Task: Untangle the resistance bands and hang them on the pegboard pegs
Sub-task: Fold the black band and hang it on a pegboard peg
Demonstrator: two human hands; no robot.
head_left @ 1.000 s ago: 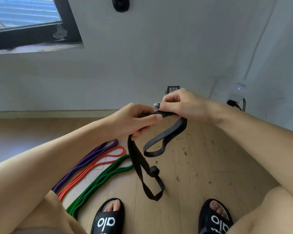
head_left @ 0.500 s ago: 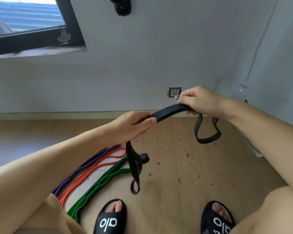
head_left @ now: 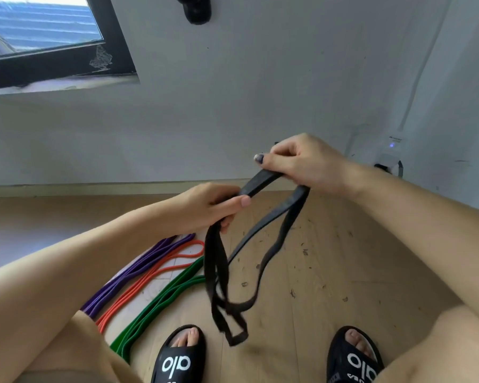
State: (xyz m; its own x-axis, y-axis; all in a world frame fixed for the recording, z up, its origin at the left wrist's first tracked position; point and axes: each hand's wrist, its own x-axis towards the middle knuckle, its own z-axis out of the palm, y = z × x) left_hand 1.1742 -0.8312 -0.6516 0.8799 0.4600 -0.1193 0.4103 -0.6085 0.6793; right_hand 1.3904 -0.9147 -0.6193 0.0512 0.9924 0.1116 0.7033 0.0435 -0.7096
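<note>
A black resistance band hangs in loops between both hands above the wooden floor. My left hand grips one part of it, fingers curled round the strap. My right hand grips another part higher up and to the right. A short taut stretch runs between the two hands, and the slack loops dangle down toward my feet. On the floor to the left lie a purple band, an orange band and a green band, side by side and straight. A black peg juts from the wall at the top.
A white wall stands ahead with a black-framed window at upper left. A small white device with a blue light is plugged in at the right. My feet in black slides stand below. Small debris dots the wooden floor.
My hands have come closer together again. The loop that hung from my right hand has dropped lower, and the band's loops now dangle together down toward my feet.
</note>
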